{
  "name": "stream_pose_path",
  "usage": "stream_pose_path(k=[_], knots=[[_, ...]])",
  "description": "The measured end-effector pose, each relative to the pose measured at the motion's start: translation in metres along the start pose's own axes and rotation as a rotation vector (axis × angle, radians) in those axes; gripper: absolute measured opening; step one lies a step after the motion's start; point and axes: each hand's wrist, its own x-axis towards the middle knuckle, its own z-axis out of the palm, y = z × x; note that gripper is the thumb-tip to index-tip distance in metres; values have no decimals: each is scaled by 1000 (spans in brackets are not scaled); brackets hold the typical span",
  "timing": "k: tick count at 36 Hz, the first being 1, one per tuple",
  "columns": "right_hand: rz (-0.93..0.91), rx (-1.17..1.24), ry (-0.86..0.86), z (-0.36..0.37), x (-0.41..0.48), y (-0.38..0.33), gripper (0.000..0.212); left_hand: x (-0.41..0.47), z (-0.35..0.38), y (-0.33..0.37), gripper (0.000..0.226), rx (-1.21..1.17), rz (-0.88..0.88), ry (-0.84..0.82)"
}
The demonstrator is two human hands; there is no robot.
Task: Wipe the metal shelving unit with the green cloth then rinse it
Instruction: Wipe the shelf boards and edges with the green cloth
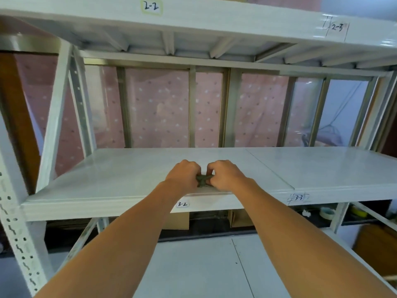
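A white metal shelving unit (pixel 120 181) fills the view, with a middle shelf labelled 3-2 at its front edge. The green cloth (pixel 203 181) is bunched small, just above the front part of that shelf. My left hand (pixel 184 174) grips the cloth's left side and my right hand (pixel 225 175) grips its right side. Both fists are closed and almost touch each other. Most of the cloth is hidden inside the hands.
An upper shelf (pixel 193 20) labelled 2-2 and 2-3 hangs overhead. A perforated upright (pixel 15 222) stands at the left. A lower shelf (pixel 204 267) lies below my arms, with cardboard boxes (pixel 178 220) and tape rolls (pixel 326 212) behind. A pink dotted curtain (pixel 159 108) backs the unit.
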Motion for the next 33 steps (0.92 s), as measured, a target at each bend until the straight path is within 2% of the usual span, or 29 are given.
stream_pose_path(k=[8,18,26,33], knots=[[-30,8,28,9,61,32,17,61,20,6,22,115,-155,24],[-125,29,4,34,174,59,18,153,44,-23,26,175,-323,13],[-153,47,-34,42,247,97,15,227,69,-33,22,147,-353,37],[-162,44,-16,39,275,139,20,273,89,-24,21,117,-364,68]])
